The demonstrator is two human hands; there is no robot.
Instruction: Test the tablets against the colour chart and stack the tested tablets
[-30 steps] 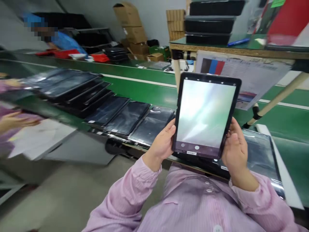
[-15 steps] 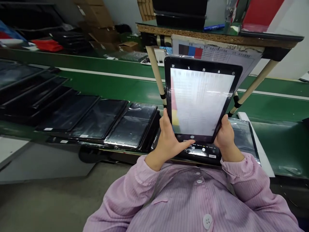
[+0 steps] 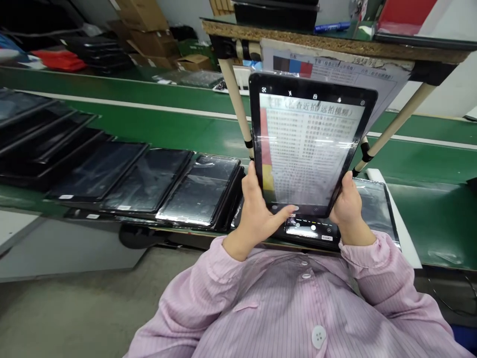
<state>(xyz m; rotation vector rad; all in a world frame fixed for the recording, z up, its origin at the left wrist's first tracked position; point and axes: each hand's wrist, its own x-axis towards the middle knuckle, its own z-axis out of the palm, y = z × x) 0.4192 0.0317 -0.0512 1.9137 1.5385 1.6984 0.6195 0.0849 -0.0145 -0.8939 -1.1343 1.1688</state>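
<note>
A black-framed tablet (image 3: 309,149) is held upright between my two hands. Its screen shows a camera view of a printed sheet with rows of text and coloured patches. My left hand (image 3: 257,214) grips the lower left edge, its thumb lying over the bottom of the screen near the round shutter button. Closed round the lower right edge is my right hand (image 3: 347,203). Behind the tablet hangs the printed chart (image 3: 387,89), partly covered by it. Below, another lit tablet (image 3: 311,229) lies on the bench, partly hidden by my hands.
Several dark tablets (image 3: 199,189) lie overlapping in a row on the green bench (image 3: 179,132) to the left. A raised shelf (image 3: 335,47) on pale poles stands ahead, with a blue marker (image 3: 331,28) on it. White foam (image 3: 404,233) lies at right; cardboard boxes (image 3: 149,42) are stacked behind.
The tablet's picture has gone from blurred white to mostly readable text. My left thumb has shifted slightly left along the bottom of the screen. The view has tilted down a little.
</note>
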